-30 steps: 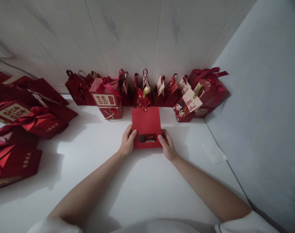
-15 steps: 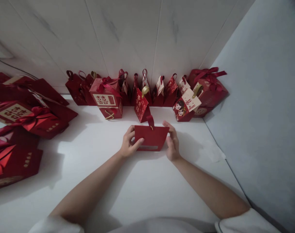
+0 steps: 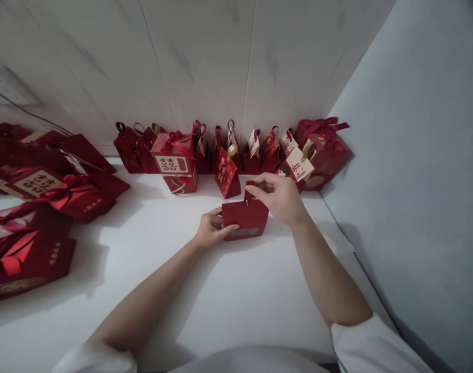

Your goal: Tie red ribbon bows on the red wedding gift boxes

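A small red paper gift box [image 3: 245,220] stands folded on the white table [image 3: 228,290] in front of me. My left hand [image 3: 212,229] grips its left side, thumb across the front. My right hand [image 3: 280,196] is above the box, fingertips pinched on the red ribbon tab at its top edge. Just behind the box stands a triangular red gift bag with a gold ribbon [image 3: 226,173].
A row of red gift bags and boxes [image 3: 236,155] lines the tiled back wall. Larger red boxes with ribbons [image 3: 38,202] are piled at the left. A grey wall [image 3: 415,171] closes the right side. A white paper scrap [image 3: 339,243] lies at the table's right edge.
The flat red card has been folded down into a shorter box. My right hand lifted from the box's right side to pinch the ribbon tab on top. The view has shifted slightly.
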A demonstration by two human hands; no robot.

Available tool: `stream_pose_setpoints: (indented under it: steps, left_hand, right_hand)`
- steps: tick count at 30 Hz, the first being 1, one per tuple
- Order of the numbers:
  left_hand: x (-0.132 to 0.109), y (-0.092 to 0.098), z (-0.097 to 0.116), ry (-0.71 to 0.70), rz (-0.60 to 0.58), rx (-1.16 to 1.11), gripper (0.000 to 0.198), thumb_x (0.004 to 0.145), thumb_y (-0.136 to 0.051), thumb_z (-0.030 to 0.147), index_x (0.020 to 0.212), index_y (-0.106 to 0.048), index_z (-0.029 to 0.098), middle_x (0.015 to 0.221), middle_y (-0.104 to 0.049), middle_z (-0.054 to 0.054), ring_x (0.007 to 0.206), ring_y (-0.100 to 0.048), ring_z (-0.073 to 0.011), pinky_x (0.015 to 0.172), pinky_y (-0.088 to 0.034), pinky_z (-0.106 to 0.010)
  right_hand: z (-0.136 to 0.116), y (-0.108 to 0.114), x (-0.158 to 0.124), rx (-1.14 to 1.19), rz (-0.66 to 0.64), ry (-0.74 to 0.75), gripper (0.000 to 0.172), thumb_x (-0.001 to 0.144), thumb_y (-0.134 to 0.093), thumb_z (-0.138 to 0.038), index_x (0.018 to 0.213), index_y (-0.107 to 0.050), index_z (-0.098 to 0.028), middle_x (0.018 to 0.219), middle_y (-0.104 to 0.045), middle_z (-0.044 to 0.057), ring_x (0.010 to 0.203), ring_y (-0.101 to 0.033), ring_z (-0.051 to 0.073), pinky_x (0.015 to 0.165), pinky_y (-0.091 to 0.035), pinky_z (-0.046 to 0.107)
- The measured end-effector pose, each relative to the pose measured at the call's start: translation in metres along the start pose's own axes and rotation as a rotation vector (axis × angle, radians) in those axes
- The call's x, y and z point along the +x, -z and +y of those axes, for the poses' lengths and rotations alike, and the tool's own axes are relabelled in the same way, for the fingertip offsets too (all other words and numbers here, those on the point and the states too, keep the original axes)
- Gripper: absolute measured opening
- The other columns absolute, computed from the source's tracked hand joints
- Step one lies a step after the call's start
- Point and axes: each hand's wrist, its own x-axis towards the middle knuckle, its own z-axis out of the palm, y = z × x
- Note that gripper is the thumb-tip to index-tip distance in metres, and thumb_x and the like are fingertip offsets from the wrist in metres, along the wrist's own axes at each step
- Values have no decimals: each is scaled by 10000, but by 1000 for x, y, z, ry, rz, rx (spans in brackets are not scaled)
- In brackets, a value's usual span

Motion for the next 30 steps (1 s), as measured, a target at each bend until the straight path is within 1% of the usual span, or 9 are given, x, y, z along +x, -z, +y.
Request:
stream_pose_setpoints:
  steps: [3,8,11,12,14,20,24,27,30]
  left_hand:
    - [2,5,3,35,-37,-43,317,768,-750,403,655,-636,129,937,-695,-115,859,-660,-225,703,-510,-300]
    - [18,25,36,-12,96,-164,319,856,-649,451,968,-553,169,1024,-693,-117,1022,-647,-251,817,-503,-331]
    - [33,36,75,4,-114,-76,469,808,-723,398,1200,-577,187,1162,-688,-138,1091,-638,-271,896,-498,-354]
    - [38,38,87,43,-200,-1,489,768,-764,391,1191,-624,189,1125,-708,-121,1042,-658,-267,868,-509,-338]
    - [44,36,108,137,-259,13,392,749,-776,405,1060,-720,174,987,-748,-96,890,-694,-247,739,-532,-299]
    - [43,21,134,254,-109,-263,249,752,-779,384,823,-779,145,742,-749,-71,637,-689,-193,523,-513,-246]
    - [36,24,141,354,-30,-337,257,766,-767,395,803,-781,141,724,-747,-72,612,-690,-183,503,-516,-228]
    - [34,30,143,406,-13,-388,250,756,-775,393,777,-773,144,704,-743,-61,578,-679,-171,489,-513,-220]
    - [34,35,142,410,-22,-373,246,746,-781,386,720,-754,143,648,-724,-45,518,-651,-150,443,-480,-199]
  right_hand:
    - [9,1,-1,64,6,-24,197,806,-713,-378,817,-680,-184,719,-708,12,652,-674,162,636,-536,287]
    - [5,4,-5,193,-18,-6,211,807,-717,-397,824,-673,-192,724,-703,9,653,-676,163,644,-567,306]
    - [-2,5,-8,243,-22,8,205,809,-721,-390,828,-673,-192,742,-711,13,677,-683,165,669,-580,316]
    - [-5,5,-9,255,-10,13,205,808,-725,-389,828,-674,-192,746,-714,14,680,-683,165,673,-582,316]
    - [-10,6,-12,275,42,26,203,802,-735,-386,837,-680,-194,757,-719,16,692,-688,167,673,-583,314]
    - [-31,11,-22,295,232,107,143,844,-706,-334,923,-660,-224,781,-704,1,665,-690,157,636,-595,304]
    - [-45,13,-30,123,384,306,154,867,-674,-244,1012,-624,-255,924,-676,20,742,-676,166,717,-595,354]
    - [-49,12,-35,-166,308,453,124,844,-705,-236,957,-664,-269,931,-635,45,897,-638,215,821,-558,403]
    - [-47,6,-37,-309,206,479,169,829,-731,-295,984,-676,-260,921,-585,61,908,-612,233,822,-543,423]
